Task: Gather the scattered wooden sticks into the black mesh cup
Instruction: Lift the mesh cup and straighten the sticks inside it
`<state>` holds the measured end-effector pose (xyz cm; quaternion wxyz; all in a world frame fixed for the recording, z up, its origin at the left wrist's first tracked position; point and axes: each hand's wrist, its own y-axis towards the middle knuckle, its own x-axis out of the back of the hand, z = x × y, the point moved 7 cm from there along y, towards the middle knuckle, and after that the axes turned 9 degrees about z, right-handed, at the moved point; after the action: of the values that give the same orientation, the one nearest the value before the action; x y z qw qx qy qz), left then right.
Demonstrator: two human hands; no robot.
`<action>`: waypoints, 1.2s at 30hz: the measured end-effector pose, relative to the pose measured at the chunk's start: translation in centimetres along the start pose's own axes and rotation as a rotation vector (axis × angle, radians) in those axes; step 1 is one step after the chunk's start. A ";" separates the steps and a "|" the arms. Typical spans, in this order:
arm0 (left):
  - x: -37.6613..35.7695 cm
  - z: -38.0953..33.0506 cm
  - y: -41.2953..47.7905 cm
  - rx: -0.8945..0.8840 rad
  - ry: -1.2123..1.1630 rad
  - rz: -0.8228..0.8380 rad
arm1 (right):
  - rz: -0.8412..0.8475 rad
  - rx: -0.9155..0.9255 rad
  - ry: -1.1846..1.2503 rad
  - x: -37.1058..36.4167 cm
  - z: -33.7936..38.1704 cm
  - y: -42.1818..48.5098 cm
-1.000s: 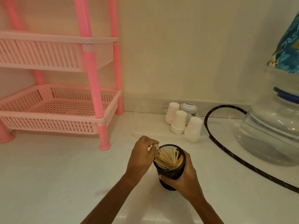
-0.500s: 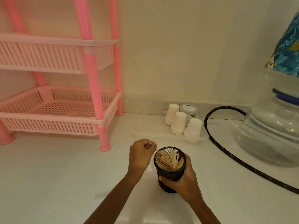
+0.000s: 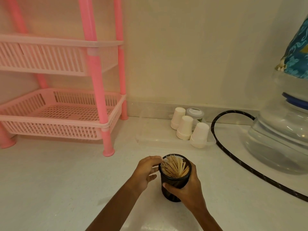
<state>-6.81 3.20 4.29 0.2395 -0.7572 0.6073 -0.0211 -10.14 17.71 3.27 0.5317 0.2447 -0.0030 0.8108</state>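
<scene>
The black mesh cup (image 3: 173,191) stands on the white counter, low and centre in the head view. A dense bundle of pale wooden sticks (image 3: 174,167) fills it, leaning toward its left rim. My right hand (image 3: 186,192) wraps around the cup's right side and front. My left hand (image 3: 146,170) rests against the cup's left rim, fingers loosely spread, fingertips touching the stick tops. No loose sticks show on the counter.
A pink plastic basket rack (image 3: 98,100) stands at the left. A clear tray (image 3: 150,139) with white paper cups (image 3: 185,127) and a small jar sits behind the cup. A black cord (image 3: 233,157) curves toward a large water bottle (image 3: 280,140) at the right.
My left hand, a closed fist just left of the rim half a second ago, has opened and moved onto the rim at the sticks. The cup and right hand stayed in place.
</scene>
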 end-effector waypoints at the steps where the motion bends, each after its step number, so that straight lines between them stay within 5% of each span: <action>1: 0.1 0.2 0.1 0.014 -0.002 0.017 | -0.001 0.000 0.000 0.0 -0.1 0.1; 6: 0.2 0.7 0.8 0.070 -0.078 0.096 | 0.024 -0.001 -0.020 -0.2 0.0 0.4; 10: 1.3 -0.6 1.5 -0.096 0.056 0.003 | 0.041 -0.007 0.014 0.2 0.8 1.4; 14: 3.8 -2.7 1.4 -0.424 0.953 -0.426 | 0.027 -0.001 0.044 0.9 2.6 4.0; 16: 4.3 -2.2 2.5 -0.422 1.343 -0.470 | 0.004 0.035 0.017 1.2 3.8 5.6; 18: 5.1 -1.2 4.3 -0.335 1.494 -0.415 | -0.008 0.057 -0.006 1.3 4.9 7.5; 26: 7.4 1.2 7.7 -0.189 1.594 -0.213 | -0.121 0.066 -0.042 0.2 7.0 14.4; 36: 8.0 1.5 8.4 -0.189 1.583 -0.256 | -0.176 -0.020 -0.035 -3.1 5.0 19.5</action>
<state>-11.90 -4.93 -2.40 -0.3313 -0.5984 0.5044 -0.5270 -24.05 5.24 11.36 0.6031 0.2526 0.0010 0.7566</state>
